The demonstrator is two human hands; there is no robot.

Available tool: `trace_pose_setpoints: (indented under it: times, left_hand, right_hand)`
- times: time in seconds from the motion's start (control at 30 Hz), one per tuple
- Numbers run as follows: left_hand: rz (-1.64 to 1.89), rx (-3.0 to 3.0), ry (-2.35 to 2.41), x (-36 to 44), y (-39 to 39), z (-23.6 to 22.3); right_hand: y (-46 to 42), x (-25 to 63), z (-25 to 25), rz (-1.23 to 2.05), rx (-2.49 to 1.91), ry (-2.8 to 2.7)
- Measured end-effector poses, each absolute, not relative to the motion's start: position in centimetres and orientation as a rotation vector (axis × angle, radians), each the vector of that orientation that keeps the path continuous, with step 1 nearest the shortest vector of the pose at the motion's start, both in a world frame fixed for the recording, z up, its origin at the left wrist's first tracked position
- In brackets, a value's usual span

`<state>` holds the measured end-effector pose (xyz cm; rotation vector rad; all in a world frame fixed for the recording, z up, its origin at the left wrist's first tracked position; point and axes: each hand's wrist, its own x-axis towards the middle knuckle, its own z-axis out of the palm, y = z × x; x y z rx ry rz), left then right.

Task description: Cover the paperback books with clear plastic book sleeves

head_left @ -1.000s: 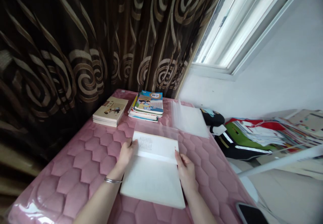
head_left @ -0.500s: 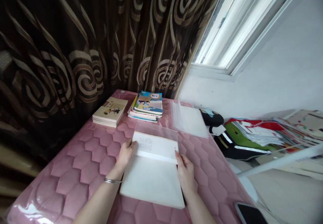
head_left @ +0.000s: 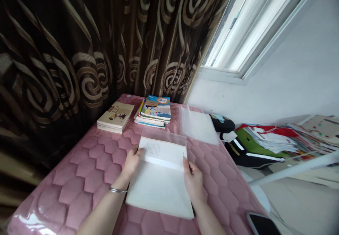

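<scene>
- At the near middle of the table, left hand (head_left: 131, 162) and right hand (head_left: 194, 182) stand well apart, fingers closed on opposite side edges of an open book (head_left: 159, 192).
- Book lies flat, printed page far, blank white page near. Judged light and soft; pages may flop, so side edges look the best hold.
- Clear plastic sleeve (head_left: 164, 138) sticks out past the book's far edge; judged thin and slippery. Book appears to lie in it; cannot confirm.
- Second clear plastic sleeve (head_left: 198, 125) lies flat, far right, holding nothing visible.
- Far end of the pink quilted table pad (head_left: 79, 178): cream book stack (head_left: 115, 117) left, colourful textbook stack (head_left: 155, 112) beside it.
- Off the table's right edge: black-and-green bag (head_left: 254, 159), loose papers (head_left: 270, 139) on it.
- Near right: phone (head_left: 262, 224).
</scene>
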<state>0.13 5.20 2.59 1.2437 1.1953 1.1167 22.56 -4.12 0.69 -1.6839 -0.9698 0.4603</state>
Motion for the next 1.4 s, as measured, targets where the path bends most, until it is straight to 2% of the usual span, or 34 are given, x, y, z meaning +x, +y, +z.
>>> trace_pose_setpoints:
  times: [0.23,0.63,0.97,1.4]
  left_hand:
    - [1.108,1.336,1.265,-0.12,5.57,2.1]
    - [1.14,1.387,1.36,0.17,5.44,2.05]
    - [1.126,1.263,1.195,0.06,5.25,2.73]
    - [1.09,1.275,1.244,-0.15,5.35,2.26]
  right_hand:
    - [-4.53,22.62,0.71,0.586,-1.584,-0.943]
    - [-4.36,22.55,1.2,0.465,-1.639,-1.014]
    - [-4.19,22.44,1.1,0.441,-1.637,-0.999]
    - [-4.4,22.64,1.22,0.576,-1.556,-0.93]
